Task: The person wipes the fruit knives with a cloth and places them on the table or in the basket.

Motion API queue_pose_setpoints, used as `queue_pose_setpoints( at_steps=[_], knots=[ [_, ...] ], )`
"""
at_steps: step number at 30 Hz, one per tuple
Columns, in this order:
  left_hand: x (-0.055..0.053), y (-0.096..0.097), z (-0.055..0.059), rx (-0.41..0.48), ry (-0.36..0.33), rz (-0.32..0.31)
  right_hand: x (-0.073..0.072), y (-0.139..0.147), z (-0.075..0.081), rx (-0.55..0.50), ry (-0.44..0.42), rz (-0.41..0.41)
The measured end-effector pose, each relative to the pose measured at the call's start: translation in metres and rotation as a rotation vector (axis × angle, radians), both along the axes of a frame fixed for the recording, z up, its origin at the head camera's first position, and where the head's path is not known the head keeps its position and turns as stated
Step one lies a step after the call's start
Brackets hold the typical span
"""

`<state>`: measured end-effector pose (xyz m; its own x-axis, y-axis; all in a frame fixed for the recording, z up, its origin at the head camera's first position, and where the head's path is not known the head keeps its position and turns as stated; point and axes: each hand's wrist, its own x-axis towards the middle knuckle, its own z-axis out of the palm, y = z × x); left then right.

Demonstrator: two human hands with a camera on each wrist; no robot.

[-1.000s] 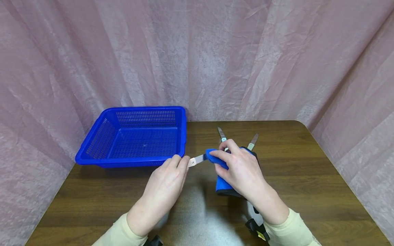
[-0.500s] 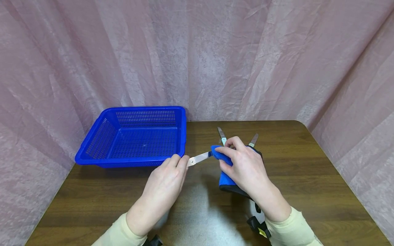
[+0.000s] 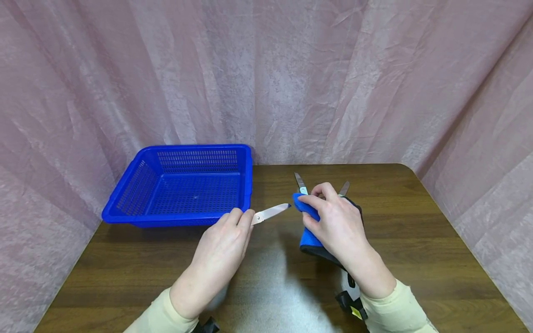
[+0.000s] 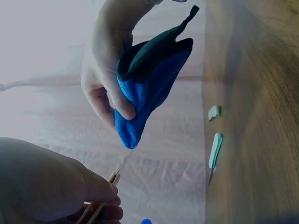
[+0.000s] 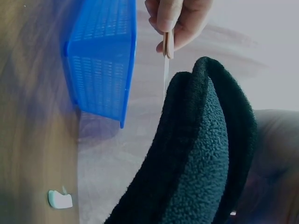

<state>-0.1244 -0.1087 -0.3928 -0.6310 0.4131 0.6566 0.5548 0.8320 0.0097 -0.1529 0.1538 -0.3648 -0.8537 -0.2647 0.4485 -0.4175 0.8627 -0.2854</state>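
Note:
My left hand (image 3: 222,243) grips the pale handle of a folding knife (image 3: 272,211), its blade out and pointing right. To the right of the tip, my right hand (image 3: 337,224) pinches a folded blue cloth (image 3: 310,238) with a black border. In the left wrist view the cloth (image 4: 149,98) hangs right by the blade's end; whether they touch, I cannot tell. The cloth's dark edge (image 5: 187,140) fills much of the right wrist view. Beyond my right hand lie two more open knives, one to the left (image 3: 300,181), one to the right (image 3: 344,188), partly hidden.
A blue slotted plastic basket (image 3: 176,217) stands at the back left of the brown wooden table (image 3: 416,259), close to my left hand. Pink curtains (image 3: 266,83) hang behind the table and at its sides.
My right hand and the cloth have moved right and slightly away from me, along the blade to beyond its tip. More of the blade shows. The left hand has hardly moved.

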Motion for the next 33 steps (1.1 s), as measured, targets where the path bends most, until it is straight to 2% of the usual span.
queue_pose_setpoints(
  at_steps=[4, 15, 26, 33],
  knots=[
    [0.0, 0.0, 0.0, -0.002, -0.005, 0.002, 0.001, -0.001, 0.001, -0.011, 0.017, 0.013],
    [0.0, 0.001, -0.001, -0.011, -0.025, -0.004, 0.008, -0.016, -0.003, -0.022, 0.193, 0.204],
    [0.0, 0.002, -0.003, -0.018, -0.008, -0.019, 0.011, -0.026, -0.008, 0.022, 0.202, 0.296],
    [0.0, 0.003, -0.003, -0.019, -0.007, -0.025, 0.01, -0.027, -0.012, 0.038, 0.196, 0.296]
  ],
)
